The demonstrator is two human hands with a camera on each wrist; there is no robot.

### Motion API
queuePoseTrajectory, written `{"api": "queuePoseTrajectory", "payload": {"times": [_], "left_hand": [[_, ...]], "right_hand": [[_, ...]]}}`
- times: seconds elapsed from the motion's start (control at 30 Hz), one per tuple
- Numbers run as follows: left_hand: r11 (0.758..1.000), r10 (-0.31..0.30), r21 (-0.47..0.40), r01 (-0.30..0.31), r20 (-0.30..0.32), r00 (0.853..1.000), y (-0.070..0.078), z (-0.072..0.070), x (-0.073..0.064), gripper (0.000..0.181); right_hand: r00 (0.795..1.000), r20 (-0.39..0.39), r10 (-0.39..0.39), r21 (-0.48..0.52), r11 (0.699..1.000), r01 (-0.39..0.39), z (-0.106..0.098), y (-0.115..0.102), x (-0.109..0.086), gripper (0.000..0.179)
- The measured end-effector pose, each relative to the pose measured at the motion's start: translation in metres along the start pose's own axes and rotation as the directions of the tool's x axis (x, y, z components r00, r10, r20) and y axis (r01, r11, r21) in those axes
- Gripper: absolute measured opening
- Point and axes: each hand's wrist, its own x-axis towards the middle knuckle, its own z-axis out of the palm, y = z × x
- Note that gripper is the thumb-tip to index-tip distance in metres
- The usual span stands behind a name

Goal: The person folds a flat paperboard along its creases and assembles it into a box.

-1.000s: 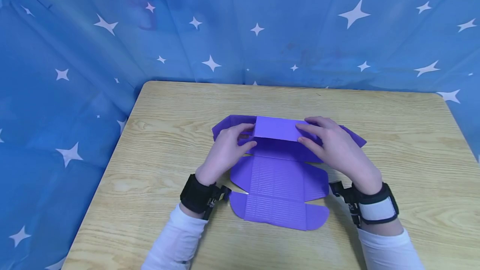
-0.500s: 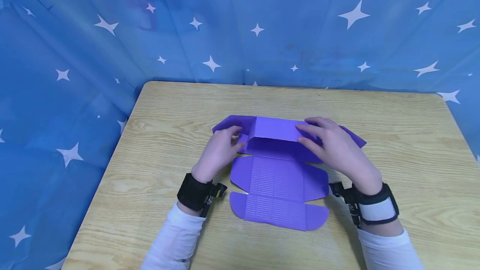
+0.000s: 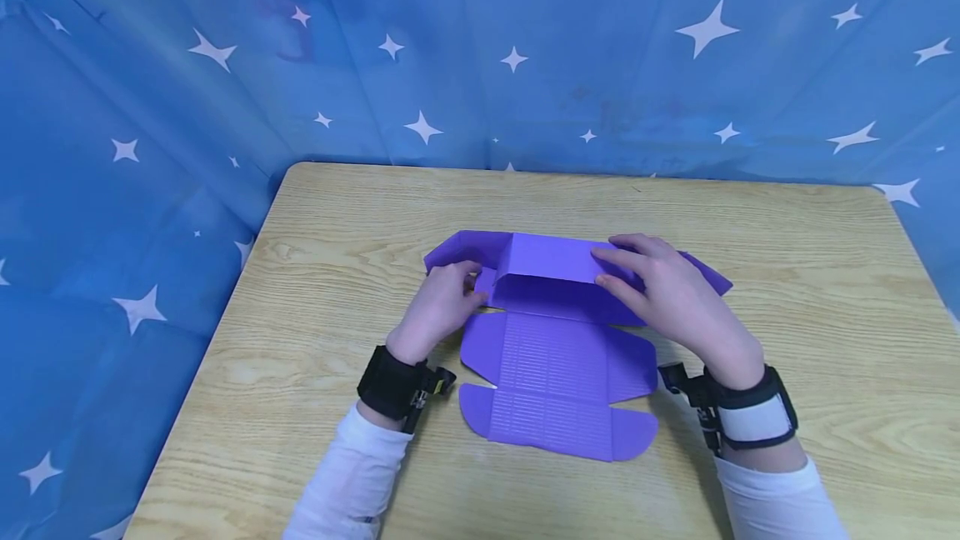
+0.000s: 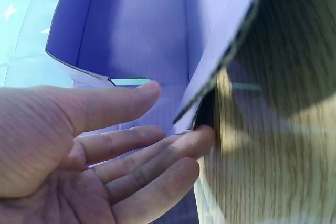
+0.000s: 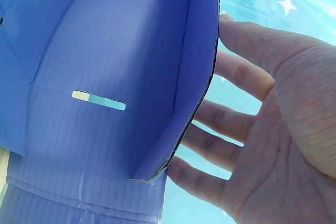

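A purple cardboard box blank (image 3: 555,357) lies partly folded on the table, its far part raised, with a panel (image 3: 558,257) folded over toward the near side. At the raised part's left end is my left hand (image 3: 442,298); in the left wrist view its thumb and fingers (image 4: 157,182) are extended, fingertips right at the edge of a side flap (image 4: 220,51). My right hand (image 3: 667,294) rests on the right end of the folded panel. In the right wrist view its loosely bent fingers (image 5: 210,148) touch the outside of a cardboard wall (image 5: 202,51) beside a slotted panel (image 5: 105,66).
The wooden table (image 3: 300,290) has a blue curtain with white stars (image 3: 480,40) behind it and at its left. Side flaps (image 3: 633,361) spread out from the blank's flat near part. Each wrist wears a strapped camera (image 3: 401,386).
My left hand has shifted left and slightly down, off the folded panel to the raised part's left end. My right hand and the box blank stay where they were.
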Motion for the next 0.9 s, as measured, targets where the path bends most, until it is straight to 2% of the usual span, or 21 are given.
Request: {"api": "queuePoseTrajectory", "payload": {"times": [0.33,0.63,0.9], "left_hand": [[0.988,0.04,-0.153,-0.038,0.013,0.999,0.009,0.0,0.0,0.044],[0.984,0.114,-0.133,-0.115,-0.012,0.993,0.014,0.003,-0.002,0.041],[0.979,0.167,-0.117,-0.166,-0.003,0.986,0.016,0.006,-0.002,0.036]], "right_hand": [[1.0,0.001,0.003,-0.004,1.0,-0.003,0.0,-0.001,0.0,0.041],[1.0,0.0,0.002,0.0,1.0,-0.002,0.001,-0.001,0.0,0.041],[0.998,-0.035,-0.043,-0.008,0.999,0.042,0.003,-0.002,-0.001,0.038]]}}
